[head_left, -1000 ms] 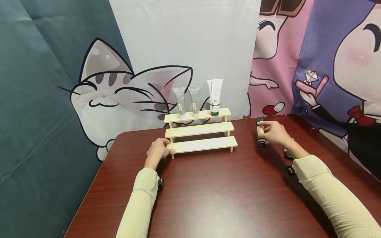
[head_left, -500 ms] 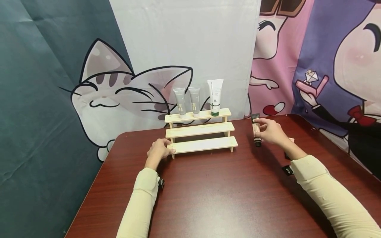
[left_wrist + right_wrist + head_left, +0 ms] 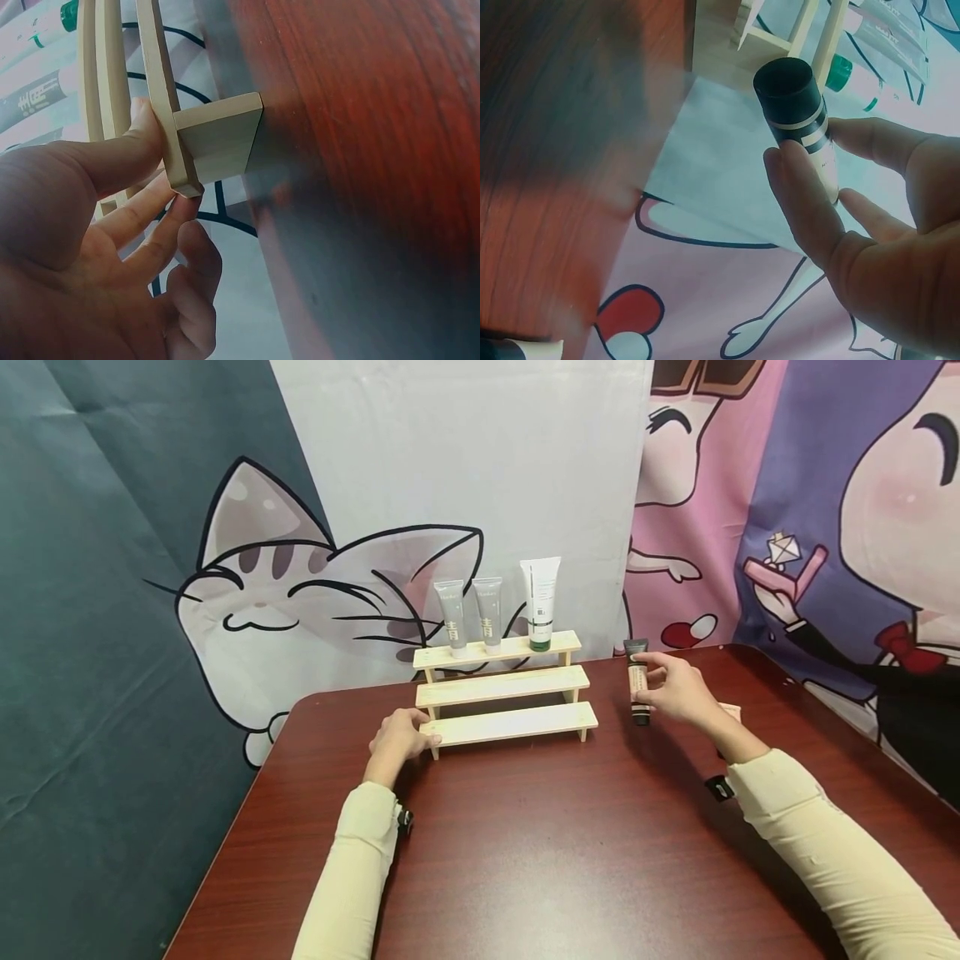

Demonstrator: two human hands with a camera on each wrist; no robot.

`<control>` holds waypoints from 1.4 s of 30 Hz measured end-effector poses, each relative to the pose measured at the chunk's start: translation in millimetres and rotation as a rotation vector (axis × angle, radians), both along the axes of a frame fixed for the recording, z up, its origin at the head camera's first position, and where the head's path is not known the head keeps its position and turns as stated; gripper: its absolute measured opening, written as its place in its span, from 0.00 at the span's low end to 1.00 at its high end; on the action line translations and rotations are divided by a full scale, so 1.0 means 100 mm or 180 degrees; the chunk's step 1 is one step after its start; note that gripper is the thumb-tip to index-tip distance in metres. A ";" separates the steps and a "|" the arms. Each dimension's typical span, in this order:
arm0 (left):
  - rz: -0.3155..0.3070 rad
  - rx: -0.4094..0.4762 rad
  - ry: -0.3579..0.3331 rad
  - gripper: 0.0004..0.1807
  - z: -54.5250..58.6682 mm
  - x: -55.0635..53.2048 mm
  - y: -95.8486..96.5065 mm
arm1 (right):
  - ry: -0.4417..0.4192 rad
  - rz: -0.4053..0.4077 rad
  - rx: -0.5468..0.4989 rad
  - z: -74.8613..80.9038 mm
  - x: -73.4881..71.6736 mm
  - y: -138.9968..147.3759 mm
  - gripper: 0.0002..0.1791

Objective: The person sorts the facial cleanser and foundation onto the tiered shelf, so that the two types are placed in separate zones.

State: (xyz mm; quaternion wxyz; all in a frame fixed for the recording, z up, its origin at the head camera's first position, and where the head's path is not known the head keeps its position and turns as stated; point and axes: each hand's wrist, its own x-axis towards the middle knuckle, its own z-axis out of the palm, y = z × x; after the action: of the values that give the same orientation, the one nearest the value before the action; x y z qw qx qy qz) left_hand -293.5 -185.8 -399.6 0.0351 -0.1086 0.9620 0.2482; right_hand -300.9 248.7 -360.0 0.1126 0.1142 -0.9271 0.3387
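Note:
My left hand [image 3: 397,735] grips the left end of the lowest step of a three-tier wooden display rack [image 3: 510,723]. In the left wrist view the thumb lies on top of the board [image 3: 159,82] and fingertips reach under its end. To the right of the rack, my right hand [image 3: 678,689] pinches a beige squeeze tube [image 3: 637,681] with black ends, its black cap [image 3: 787,90] pointing down. On the top tier stand two grey tubes [image 3: 452,617] and a taller white tube [image 3: 541,602] with a green cap.
Another tube [image 3: 729,713], pinkish with a black cap, lies on the red-brown table [image 3: 525,843], partly hidden behind the right wrist. A cartoon-printed cloth backdrop [image 3: 480,460] hangs right behind the table's far edge.
My right hand has carried the beige tube leftward and slightly up, closer to the rack. The left hand has kept its hold on the lowest step.

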 end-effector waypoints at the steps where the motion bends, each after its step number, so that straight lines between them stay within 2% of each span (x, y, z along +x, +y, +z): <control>1: -0.0001 0.0003 0.0001 0.26 0.00 0.00 0.00 | 0.0014 0.0006 0.0001 0.00 0.00 -0.01 0.34; 27: 0.0041 0.0027 -0.0002 0.26 -0.02 0.01 0.00 | 0.0314 0.0063 -0.0211 -0.01 0.02 -0.17 0.35; 42: 0.0031 0.0032 -0.0001 0.26 -0.01 0.01 0.01 | 0.0571 0.0252 -0.0594 0.00 0.01 -0.33 0.34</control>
State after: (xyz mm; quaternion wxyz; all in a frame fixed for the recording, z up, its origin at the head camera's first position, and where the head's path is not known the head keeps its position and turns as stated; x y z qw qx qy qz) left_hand -292.1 -184.8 -400.4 0.0345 -0.1131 0.9602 0.2532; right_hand -300.1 215.6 -360.2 0.1918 0.1695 -0.8726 0.4161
